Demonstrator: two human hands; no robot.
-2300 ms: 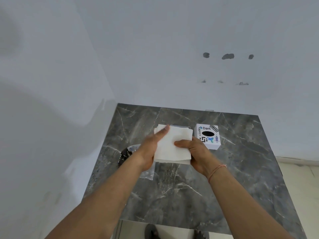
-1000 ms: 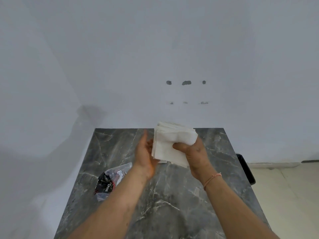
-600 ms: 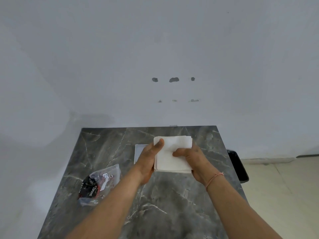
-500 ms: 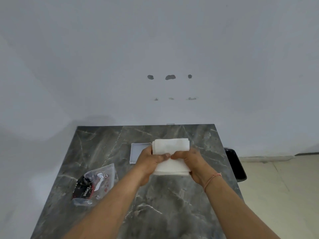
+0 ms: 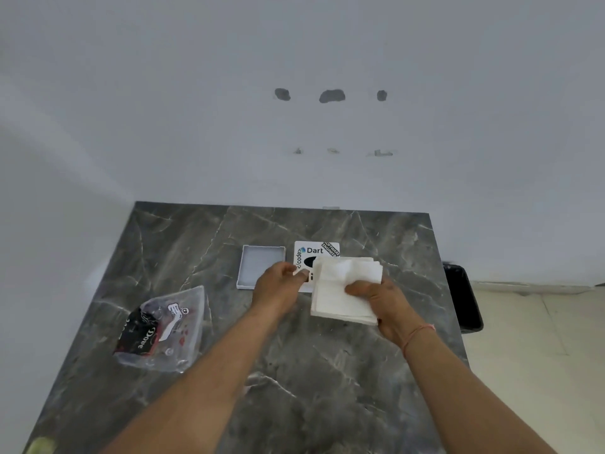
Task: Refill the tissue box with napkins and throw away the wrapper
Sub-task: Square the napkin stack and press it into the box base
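A stack of white napkins [image 5: 340,293] is held in my right hand [image 5: 379,303], thumb on top, just above the table and over the right part of the tissue box. The tissue box [image 5: 316,250] is white with stickers and a black oval slot, partly hidden by the napkins. My left hand [image 5: 278,285] has its fingertips closed on the box's left near edge. A shallow white box part [image 5: 260,267] lies open side up left of the box. The crumpled clear wrapper [image 5: 160,326] with dark print lies at the table's left.
The grey marble table [image 5: 327,371] stands against a white wall in a corner. A black bin [image 5: 463,298] sits on the floor past the table's right edge. Beige floor tiles lie to the right.
My left hand has let go of the napkin stack and moved onto the tissue box. My right hand now holds the stack alone, shifted right.
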